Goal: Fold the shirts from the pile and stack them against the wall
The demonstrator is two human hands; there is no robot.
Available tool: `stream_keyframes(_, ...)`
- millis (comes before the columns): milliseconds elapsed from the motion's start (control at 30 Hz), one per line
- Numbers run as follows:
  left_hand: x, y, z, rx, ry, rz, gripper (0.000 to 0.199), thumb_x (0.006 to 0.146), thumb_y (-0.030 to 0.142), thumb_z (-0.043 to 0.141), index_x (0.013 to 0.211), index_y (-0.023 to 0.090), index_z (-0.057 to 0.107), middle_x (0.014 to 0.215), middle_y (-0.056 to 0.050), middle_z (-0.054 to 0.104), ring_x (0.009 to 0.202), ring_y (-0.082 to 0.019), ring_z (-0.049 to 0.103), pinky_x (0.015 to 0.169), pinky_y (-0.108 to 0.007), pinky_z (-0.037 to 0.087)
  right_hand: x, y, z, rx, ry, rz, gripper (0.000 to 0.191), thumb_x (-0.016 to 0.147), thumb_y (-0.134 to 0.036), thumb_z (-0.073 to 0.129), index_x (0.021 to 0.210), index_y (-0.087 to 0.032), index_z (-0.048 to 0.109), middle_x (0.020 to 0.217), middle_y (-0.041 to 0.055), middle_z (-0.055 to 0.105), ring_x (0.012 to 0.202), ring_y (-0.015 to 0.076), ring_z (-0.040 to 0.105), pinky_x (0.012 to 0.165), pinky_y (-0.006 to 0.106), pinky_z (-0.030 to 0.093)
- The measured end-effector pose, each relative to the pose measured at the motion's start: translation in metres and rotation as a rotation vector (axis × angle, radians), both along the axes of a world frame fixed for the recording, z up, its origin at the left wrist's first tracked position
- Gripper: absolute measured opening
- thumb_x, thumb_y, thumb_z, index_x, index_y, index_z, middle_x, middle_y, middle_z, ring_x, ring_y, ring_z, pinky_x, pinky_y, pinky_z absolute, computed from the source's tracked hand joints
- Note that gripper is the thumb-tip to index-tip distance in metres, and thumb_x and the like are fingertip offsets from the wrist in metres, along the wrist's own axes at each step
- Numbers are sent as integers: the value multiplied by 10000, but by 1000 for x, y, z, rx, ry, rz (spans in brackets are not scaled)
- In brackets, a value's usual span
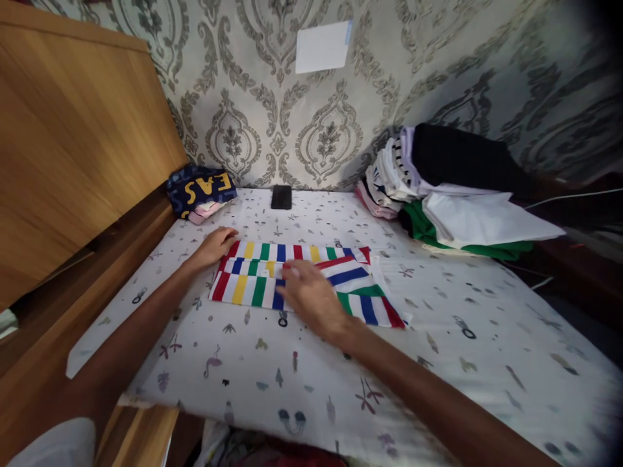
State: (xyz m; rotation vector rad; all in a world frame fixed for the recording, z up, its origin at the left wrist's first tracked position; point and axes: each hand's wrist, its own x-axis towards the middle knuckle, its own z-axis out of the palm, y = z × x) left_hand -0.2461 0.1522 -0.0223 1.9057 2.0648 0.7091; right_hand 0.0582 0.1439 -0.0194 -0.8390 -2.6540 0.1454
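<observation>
Striped cloth (pixel 350 277): both hands at the folds

It lies at the centre of the clock, partly folded on a white printed sheet (pixel 272 363), its long sides running from nine to three. The left half sits in layered bands; toward three o'clock a flap runs slantwise, and the corner at four pokes out past the rest.

The left hand (pixel 215 246) is at the cloth's ten o'clock corner, fingers close together and half curled; whether they pinch the edge I cannot tell. The right hand (pixel 314 297) reaches in from five o'clock over the middle, fingers loosely bent and slightly blurred; whether it grips a layer or merely touches it, I cannot tell.

The step in hand looks like settling the folds. To do it well, I would anchor the ten o'clock corner lightly, sweep flat fingers toward three, square the slanted flap to the long edges and press out ridges.

Farther out, a dark flat object (pixel 281 197) lies at twelve, a navy bundle (pixel 202 192) with yellow lettering between ten and eleven, and piled clothes (pixel 392 170) at two. White paper (pixel 324 48) shows against the patterned wall (pixel 233 139) at twelve; a wooden panel (pixel 82 149) stands at ten.
</observation>
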Motion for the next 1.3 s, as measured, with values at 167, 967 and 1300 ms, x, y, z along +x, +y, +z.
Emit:
stream_keyframes(167,-7,17,-1,-49,69,12,299,795,354,560,1003,171,673,989,-75,669,890,-226,608,839,-328,475,-78,-53,18,-17,-146,329,273,986,-319,549,1126,-100,630,1097,171,662,1009,300,635,748,411,571)
stream_keyframes(967,133,62,37,-212,-738,-34,121,763,223,716,846,180,640,557,61,506,438,-77,472,416,-179,366,22,-32,18,-1575,943,-376,127,849,-84,576,842,-197,519,674,7,717,658,139,739,614,215,583)
stream_keyframes(1300,156,79,19,-413,-738,-40,253,830,354,751,808,152,600,600,-6,626,525,-123,629,517,-226,533,47,-24,14,-1760,925,-445,116,919,-148,620,861,-174,524,732,46,733,621,159,744,589,230,605)
